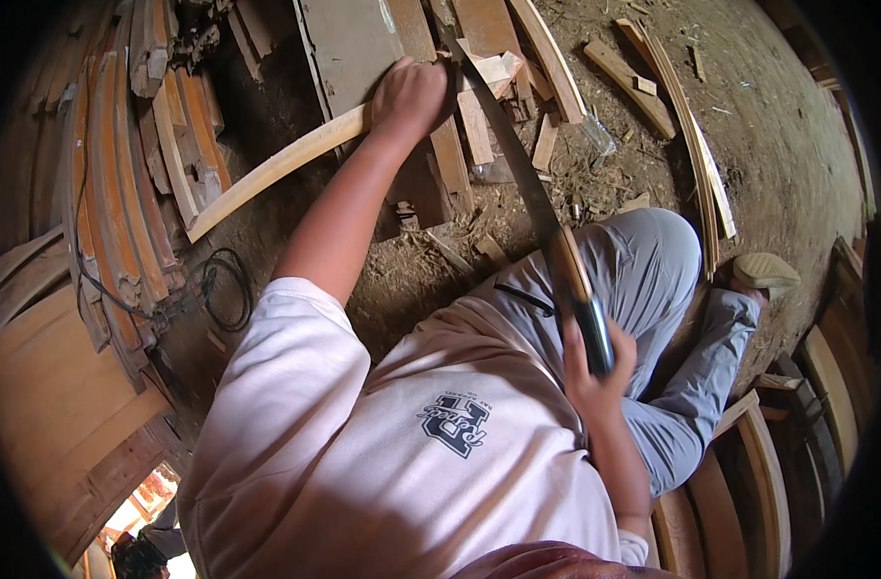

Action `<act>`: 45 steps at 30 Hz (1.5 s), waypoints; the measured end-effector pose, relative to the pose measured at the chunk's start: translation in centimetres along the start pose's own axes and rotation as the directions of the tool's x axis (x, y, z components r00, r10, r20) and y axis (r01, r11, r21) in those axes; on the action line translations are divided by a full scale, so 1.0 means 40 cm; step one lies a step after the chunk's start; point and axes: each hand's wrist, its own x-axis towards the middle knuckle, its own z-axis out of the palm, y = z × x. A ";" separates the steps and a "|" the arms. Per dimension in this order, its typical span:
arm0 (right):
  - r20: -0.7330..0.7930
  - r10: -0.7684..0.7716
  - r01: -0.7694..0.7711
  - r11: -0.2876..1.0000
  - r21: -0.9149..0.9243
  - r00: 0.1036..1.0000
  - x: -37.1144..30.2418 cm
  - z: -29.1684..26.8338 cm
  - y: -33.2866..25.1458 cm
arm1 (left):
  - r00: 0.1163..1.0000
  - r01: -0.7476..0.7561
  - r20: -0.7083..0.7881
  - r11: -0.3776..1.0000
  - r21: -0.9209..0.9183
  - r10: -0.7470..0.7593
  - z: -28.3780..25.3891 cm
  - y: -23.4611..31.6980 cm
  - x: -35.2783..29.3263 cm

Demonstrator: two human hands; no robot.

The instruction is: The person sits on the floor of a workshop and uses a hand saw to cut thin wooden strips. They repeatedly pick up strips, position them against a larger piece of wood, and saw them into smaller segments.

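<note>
My left hand (413, 96) is closed on a long pale wooden strip (278, 172), pressing it down over boards on the ground. One end of the strip reaches toward me at the left; its other end (498, 73) shows just past the hand. My right hand (600, 372) grips the dark rear end of a handsaw (519, 154) with a wood-sided handle. The long blade slants away from me and crosses the strip close beside my left fingers. Whether its teeth are in the wood, I cannot tell.
Stacked wooden pieces (102, 183) stand at the left, near a black cable (230, 289). A grey board (349, 48) lies ahead. Thin strips (686, 125) and a block (629, 87) rest on the dirt floor (769, 135) at right. More curved planks (764, 473) lie at the lower right.
</note>
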 end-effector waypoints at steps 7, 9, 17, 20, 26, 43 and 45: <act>-0.036 -0.047 0.043 0.994 -0.101 0.998 -0.054 -0.029 0.056 | 0.994 -0.021 0.105 0.999 0.030 0.018 0.002 0.004 0.015; 0.037 0.044 -0.045 0.999 0.008 0.998 0.049 0.062 0.069 | 1.000 0.004 0.013 0.999 0.052 -0.005 0.026 -0.015 -0.003; 0.127 0.179 -0.201 0.961 0.190 0.976 0.246 0.211 0.022 | 0.998 0.040 0.042 0.999 0.036 -0.041 0.108 -0.043 0.015; 0.022 0.083 -0.085 0.987 0.134 0.996 0.131 0.122 0.013 | 0.999 -0.013 -0.034 1.000 0.027 0.014 0.046 -0.023 0.005; 0.125 0.208 -0.204 0.978 -0.040 0.970 -0.072 -0.105 -0.018 | 0.998 -0.054 0.012 0.998 0.032 0.054 0.005 0.006 0.014; 0.087 0.175 -0.188 0.967 0.172 0.981 0.147 0.122 -0.002 | 0.995 0.022 -0.094 1.000 -0.022 -0.024 0.063 -0.021 -0.020; 0.039 0.002 -0.003 1.000 0.011 0.999 0.054 0.040 0.000 | 0.999 0.033 0.019 0.999 0.012 -0.033 0.012 -0.002 -0.001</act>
